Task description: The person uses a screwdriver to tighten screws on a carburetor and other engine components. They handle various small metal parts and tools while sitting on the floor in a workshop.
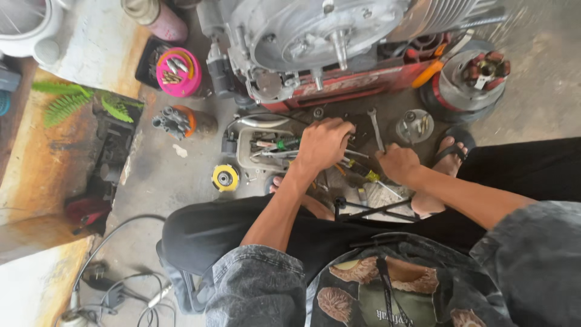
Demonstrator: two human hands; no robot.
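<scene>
Far left on the floor [163, 175] stand a pink tub [178, 72] of small bits and, nearer, a bundle of sockets [172, 120]; a yellow disc [225, 178] lies nearer again, just left of the tool tray [245, 151].

The tray sits on the floor below the engine [315, 42], and the screwdrivers and pliers in it lie mostly with their long axes running left to right. The left hand [324, 144] is over the tray's right part, knuckles up, fingers curled down and closed among the tools there. What exactly the grip closes on is hidden under the hand; it looks closed on a tool, but I cannot tell which. The forearm comes from the near side, elbow at the knee, wrist bent slightly left, so the tray's contents lie just left and far of the grip.

Right of that hand a spanner [376, 128] lies on the floor, its long axis running near to far, its far end toward the engine. Its near end comes just beside the right hand [397, 163], which is the nearer of the two to it. That hand rests low with fingers folded under, over a heap of small tools with yellow handles [366, 174]; whether it holds one is hidden. Its forearm comes in from the right, nearly level.

Farther right are a small clear bowl [414, 126] of parts, a sandalled foot [448, 158], and a round stator [478, 72] standing by the engine's right end.
</scene>
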